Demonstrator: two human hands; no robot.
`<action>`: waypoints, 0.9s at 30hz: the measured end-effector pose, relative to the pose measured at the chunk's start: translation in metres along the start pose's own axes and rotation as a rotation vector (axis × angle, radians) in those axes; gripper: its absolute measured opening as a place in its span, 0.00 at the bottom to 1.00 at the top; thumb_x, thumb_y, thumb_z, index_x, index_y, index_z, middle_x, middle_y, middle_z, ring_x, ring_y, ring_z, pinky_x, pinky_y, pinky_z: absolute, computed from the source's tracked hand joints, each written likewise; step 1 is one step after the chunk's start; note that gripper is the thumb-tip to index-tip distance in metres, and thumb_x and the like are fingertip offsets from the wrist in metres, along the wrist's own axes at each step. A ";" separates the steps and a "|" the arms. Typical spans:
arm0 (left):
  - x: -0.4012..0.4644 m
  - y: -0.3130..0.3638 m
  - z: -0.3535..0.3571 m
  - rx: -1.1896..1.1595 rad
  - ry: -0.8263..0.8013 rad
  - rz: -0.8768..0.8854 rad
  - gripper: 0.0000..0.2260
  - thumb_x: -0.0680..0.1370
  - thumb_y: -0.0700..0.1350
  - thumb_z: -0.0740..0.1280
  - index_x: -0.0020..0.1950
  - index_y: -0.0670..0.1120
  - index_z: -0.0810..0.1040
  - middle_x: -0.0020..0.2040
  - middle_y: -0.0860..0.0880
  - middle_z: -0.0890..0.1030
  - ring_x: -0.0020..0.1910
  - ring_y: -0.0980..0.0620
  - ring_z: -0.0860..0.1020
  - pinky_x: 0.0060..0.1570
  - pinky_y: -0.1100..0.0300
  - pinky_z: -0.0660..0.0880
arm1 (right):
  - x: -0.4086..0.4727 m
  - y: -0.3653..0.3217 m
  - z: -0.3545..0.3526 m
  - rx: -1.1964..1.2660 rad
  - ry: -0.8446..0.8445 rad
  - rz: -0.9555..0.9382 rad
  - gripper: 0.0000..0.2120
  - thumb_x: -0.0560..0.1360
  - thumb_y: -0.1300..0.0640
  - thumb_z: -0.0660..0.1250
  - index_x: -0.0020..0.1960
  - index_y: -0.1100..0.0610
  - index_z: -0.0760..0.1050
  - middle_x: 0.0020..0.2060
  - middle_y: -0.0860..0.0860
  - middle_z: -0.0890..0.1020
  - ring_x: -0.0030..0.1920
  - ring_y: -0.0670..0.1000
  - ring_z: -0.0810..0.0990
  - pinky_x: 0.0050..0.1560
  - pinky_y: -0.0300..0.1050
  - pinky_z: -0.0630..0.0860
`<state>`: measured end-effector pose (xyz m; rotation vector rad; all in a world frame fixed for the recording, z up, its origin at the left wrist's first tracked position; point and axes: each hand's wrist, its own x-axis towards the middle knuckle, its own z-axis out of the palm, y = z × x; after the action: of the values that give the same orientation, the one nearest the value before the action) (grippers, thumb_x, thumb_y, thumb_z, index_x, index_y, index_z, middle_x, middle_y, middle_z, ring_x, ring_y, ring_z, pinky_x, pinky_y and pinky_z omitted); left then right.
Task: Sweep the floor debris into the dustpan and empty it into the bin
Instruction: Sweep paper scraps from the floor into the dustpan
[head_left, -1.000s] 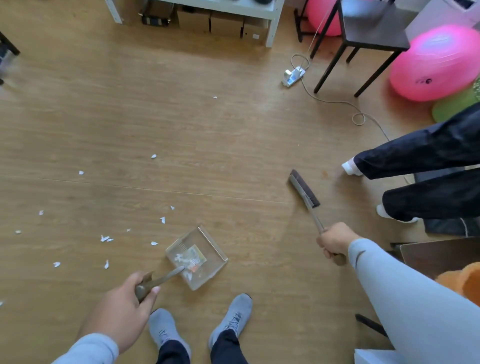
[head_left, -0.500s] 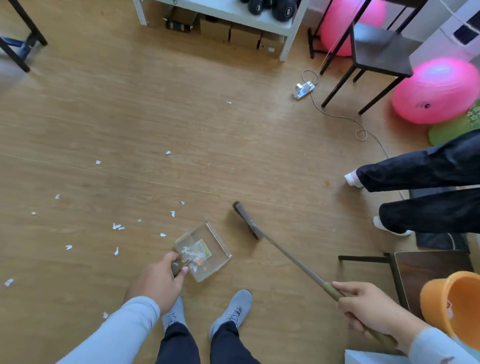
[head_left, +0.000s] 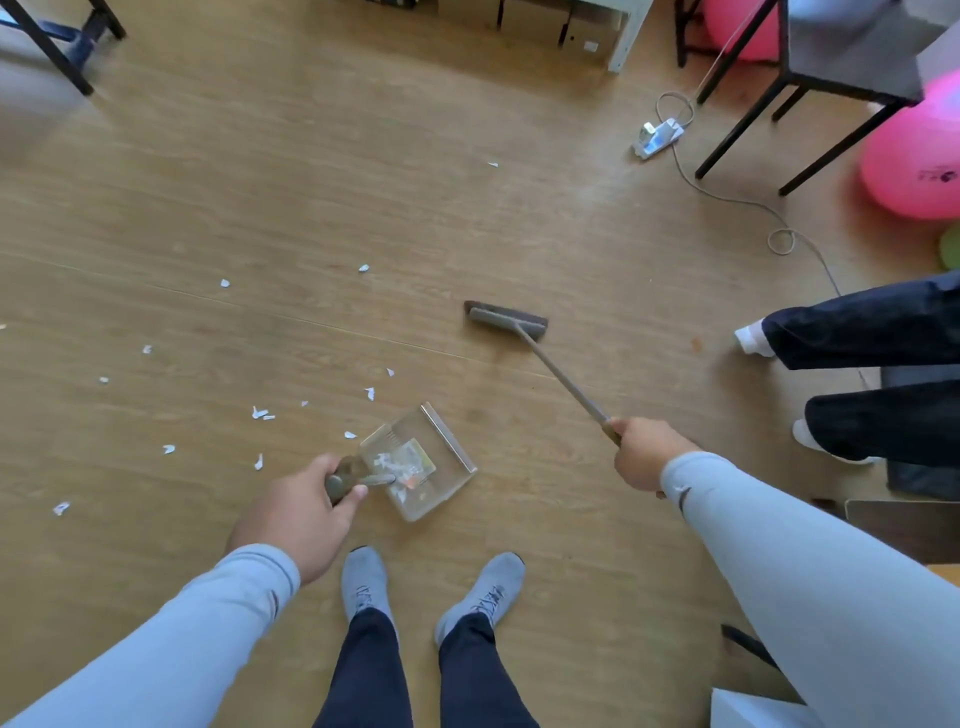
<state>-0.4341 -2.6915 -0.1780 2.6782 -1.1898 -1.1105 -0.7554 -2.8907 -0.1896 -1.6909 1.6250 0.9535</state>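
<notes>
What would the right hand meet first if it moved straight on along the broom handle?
Probably the broom head: the right hand grips the handle pointing up-left toward it. Beyond the head the floor looks free, apart from one paper scrap roughly in line; depth is unclear.

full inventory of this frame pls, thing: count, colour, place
dustpan: 1, clear, floor ahead of the feet, scraps inside
broom: 1, grey head, brown handle, head on floor right of dustpan
paper scraps: over a dozen, white, scattered left of and beyond dustpan
power strip: 1, white, grey cable, far right floor
exercise balls: 2 pink, top right
chair: 1, black legs, top right
second person's legs: dark trousers, right edge
shoes: 2, grey, bottom centre
left hand: grips dustpan handle
right hand: grips broom handle
</notes>
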 end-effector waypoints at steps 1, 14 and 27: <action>0.000 -0.002 -0.001 -0.001 0.002 -0.001 0.06 0.80 0.57 0.64 0.55 0.58 0.73 0.40 0.57 0.79 0.41 0.47 0.79 0.40 0.56 0.75 | -0.011 0.011 0.015 -0.051 -0.034 0.007 0.31 0.77 0.64 0.54 0.76 0.42 0.67 0.54 0.52 0.78 0.48 0.55 0.82 0.45 0.47 0.81; -0.019 -0.001 -0.017 0.042 -0.038 0.064 0.14 0.80 0.58 0.65 0.63 0.56 0.74 0.48 0.53 0.80 0.46 0.46 0.79 0.44 0.55 0.76 | -0.166 0.149 0.065 0.337 -0.056 0.129 0.23 0.81 0.53 0.65 0.75 0.40 0.69 0.48 0.39 0.80 0.34 0.38 0.79 0.36 0.28 0.76; -0.012 -0.004 -0.003 0.201 -0.062 0.159 0.15 0.81 0.57 0.62 0.67 0.55 0.72 0.37 0.58 0.74 0.41 0.47 0.77 0.40 0.57 0.74 | -0.109 0.024 0.123 0.394 -0.198 0.208 0.23 0.78 0.62 0.59 0.72 0.53 0.71 0.46 0.54 0.79 0.40 0.57 0.83 0.25 0.41 0.75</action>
<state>-0.4355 -2.6819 -0.1698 2.6448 -1.5731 -1.1133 -0.7895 -2.7293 -0.1674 -1.1466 1.7408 0.8017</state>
